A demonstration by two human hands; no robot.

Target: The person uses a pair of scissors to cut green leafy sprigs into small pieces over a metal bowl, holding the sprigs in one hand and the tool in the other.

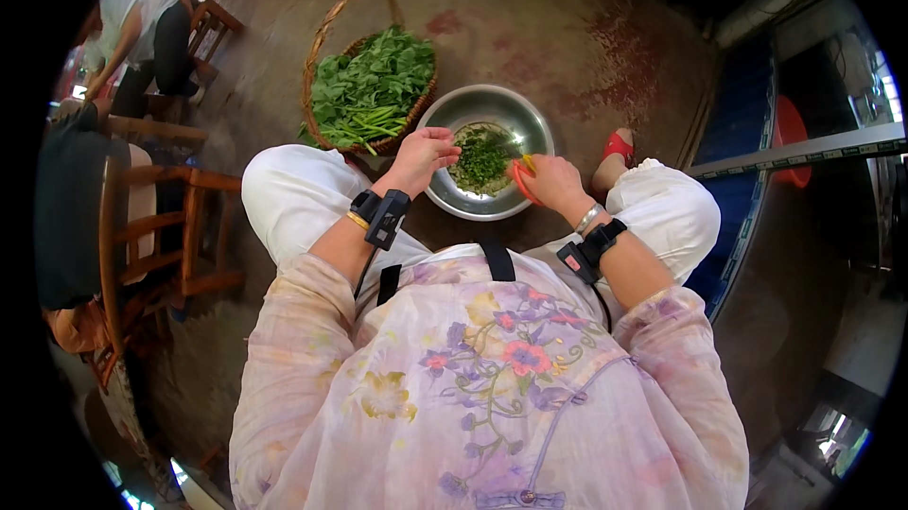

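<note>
A steel bowl (pixel 478 106) sits on the floor between my knees. Finely cut green pieces (pixel 482 160) lie in it. My left hand (pixel 423 160) hovers over the bowl's left rim, fingers bent together towards the thumb; whatever may be between them is too small to make out. On the right side of the bowl, my right hand (pixel 553 181) is closed around scissors (pixel 522 179) with orange-red and yellow handles. Their blades point towards the bowl and are hard to see.
Left of the bowl stands a wicker basket (pixel 310 99) heaped with leafy green stalks (pixel 374 83). Wooden chairs (pixel 142 226) and two seated people are at the left. A blue panel (pixel 733 160) and a red basin (pixel 791 137) are at the right.
</note>
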